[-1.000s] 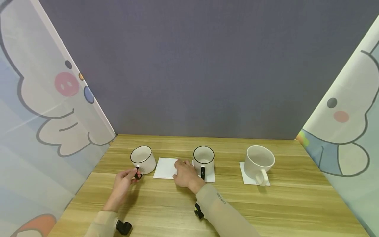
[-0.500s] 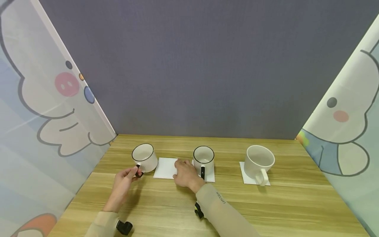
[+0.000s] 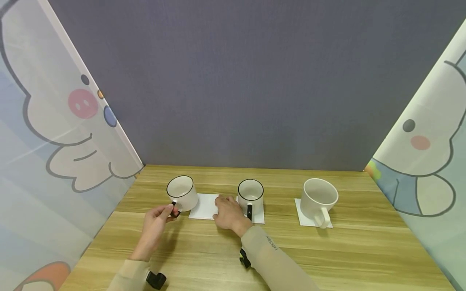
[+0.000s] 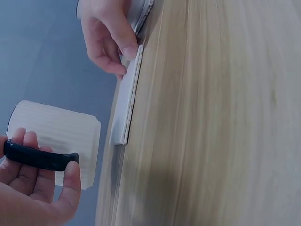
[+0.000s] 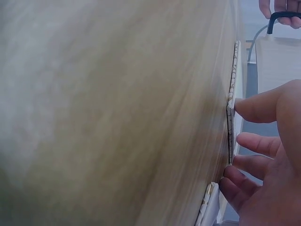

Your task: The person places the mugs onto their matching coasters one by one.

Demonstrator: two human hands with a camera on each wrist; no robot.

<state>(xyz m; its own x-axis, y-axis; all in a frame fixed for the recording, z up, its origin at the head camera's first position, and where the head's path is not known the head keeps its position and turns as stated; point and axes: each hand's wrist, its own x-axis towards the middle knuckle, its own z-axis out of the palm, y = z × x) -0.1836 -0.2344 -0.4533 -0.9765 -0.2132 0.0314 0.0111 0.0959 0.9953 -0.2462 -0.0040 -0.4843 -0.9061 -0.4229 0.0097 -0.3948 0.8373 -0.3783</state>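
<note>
My left hand pinches the black handle of a white mug with a dark rim. In the left wrist view, the mug is held above the wooden table, its base close to a flat white coaster. My right hand lies over the right part of that coaster in the head view, covering it. Its thumb and fingers press on the white surface near the edge in the right wrist view. A second dark-rimmed mug stands just right of this hand.
The second mug sits on its own white coaster. Farther right, a larger plain white mug stands on another coaster, handle toward me. A grey panel closes off the back of the wooden table, with cartoon-printed panels on both sides.
The left hand has lifted its mug slightly and carried it right, so it now overlaps the coaster's left edge in the head view. The right hand stays in place.
</note>
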